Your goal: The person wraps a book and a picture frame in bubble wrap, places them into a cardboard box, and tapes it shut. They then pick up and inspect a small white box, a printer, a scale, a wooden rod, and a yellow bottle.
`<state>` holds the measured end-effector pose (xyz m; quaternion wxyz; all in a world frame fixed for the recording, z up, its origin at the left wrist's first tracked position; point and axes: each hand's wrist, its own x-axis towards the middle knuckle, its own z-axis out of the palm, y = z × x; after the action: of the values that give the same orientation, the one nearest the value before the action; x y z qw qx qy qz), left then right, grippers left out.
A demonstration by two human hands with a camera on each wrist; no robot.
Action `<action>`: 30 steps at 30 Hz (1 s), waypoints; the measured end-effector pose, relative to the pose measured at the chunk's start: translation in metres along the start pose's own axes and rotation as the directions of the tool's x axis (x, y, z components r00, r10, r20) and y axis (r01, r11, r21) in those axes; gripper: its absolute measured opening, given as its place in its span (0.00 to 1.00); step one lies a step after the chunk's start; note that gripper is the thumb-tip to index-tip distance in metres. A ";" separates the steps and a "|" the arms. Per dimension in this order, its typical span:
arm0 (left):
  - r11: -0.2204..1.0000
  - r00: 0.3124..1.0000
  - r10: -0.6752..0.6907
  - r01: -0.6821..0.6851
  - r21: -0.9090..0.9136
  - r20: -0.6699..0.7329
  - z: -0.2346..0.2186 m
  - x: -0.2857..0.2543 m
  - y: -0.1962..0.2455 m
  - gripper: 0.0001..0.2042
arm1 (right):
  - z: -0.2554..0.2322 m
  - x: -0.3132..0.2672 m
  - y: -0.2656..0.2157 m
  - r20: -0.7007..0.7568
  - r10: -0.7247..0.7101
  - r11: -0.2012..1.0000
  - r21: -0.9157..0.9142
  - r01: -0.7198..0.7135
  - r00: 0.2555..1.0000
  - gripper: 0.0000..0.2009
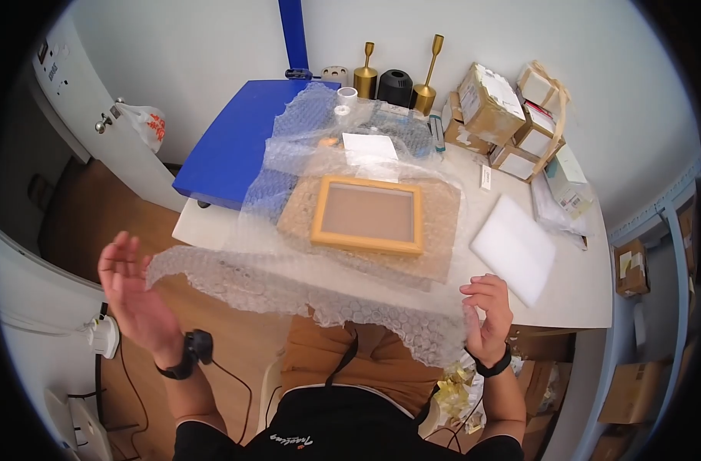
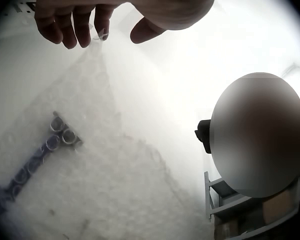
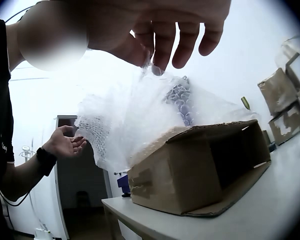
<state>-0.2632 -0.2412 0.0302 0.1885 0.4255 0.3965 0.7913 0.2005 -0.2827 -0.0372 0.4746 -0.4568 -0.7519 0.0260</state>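
A sheet of bubble wrap [image 1: 343, 296] spans the space between my two hands, its near edge sagging past the front of the table. At its right corner my right hand [image 1: 490, 316] pinches the wrap between thumb and fingers. My left hand [image 1: 135, 296] is at the other corner, the wrap touching a fingertip while the thumb stands apart in the left wrist view. Further in on the wrap lies a yellow wooden picture frame [image 1: 319, 211], over a cardboard box [image 3: 155, 172] whose side opening shows in the right wrist view.
A white foam sheet [image 1: 515, 247] lies at the right of the table. Behind it are stacked small boxes [image 1: 492, 104]. Gold candle holders [image 1: 425, 96] and a black pot-like object [image 1: 395, 88] stand along the wall. A blue platform [image 1: 231, 142] occupies the left.
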 end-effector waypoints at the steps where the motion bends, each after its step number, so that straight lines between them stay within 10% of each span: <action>1: 1.000 1.000 0.007 -0.007 -0.005 -0.001 0.001 0.019 0.007 0.25 | 0.000 0.002 0.001 0.008 -0.016 1.000 -0.006 0.016 1.000 0.08; 4: 0.950 0.941 0.213 -0.262 0.168 0.262 0.025 0.065 0.032 0.26 | 0.002 -0.001 0.000 -0.028 0.013 1.000 0.025 -0.013 1.000 0.08; 6: 0.914 0.586 -0.137 -0.236 0.330 0.799 0.076 0.082 0.052 0.26 | 0.004 -0.004 -0.001 -0.052 -0.001 1.000 0.015 0.001 0.999 0.09; 7: 0.915 0.584 -0.132 -0.238 0.325 0.801 0.100 0.087 0.056 0.26 | 0.004 -0.006 -0.002 -0.069 -0.011 1.000 0.007 0.011 0.998 0.09; 9: 0.802 0.126 -0.462 -0.364 0.474 0.878 0.141 0.091 0.060 0.31 | 0.009 -0.011 -0.010 -0.087 0.004 1.000 0.003 -0.004 0.996 0.10; 12: 0.684 -0.060 -0.349 -0.699 0.211 0.935 0.171 0.081 0.013 0.38 | 0.009 -0.020 -0.014 -0.114 0.020 0.999 -0.035 -0.024 0.993 0.10; 19: 0.548 -0.251 -0.399 -0.836 0.010 0.882 0.213 0.010 -0.070 0.52 | 0.011 -0.030 -0.008 -0.150 0.175 0.978 0.138 -0.155 0.973 0.06; 30: 0.649 -0.269 -0.327 -0.761 0.008 0.906 0.215 0.011 -0.090 0.54 | 0.013 -0.035 0.013 -0.191 0.327 0.907 0.338 -0.250 0.926 0.05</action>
<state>-0.0959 -0.0783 0.0345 0.0688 0.9684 0.2367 -0.0374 0.2045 -0.2951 -0.0748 0.6191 -0.4839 -0.5983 0.1569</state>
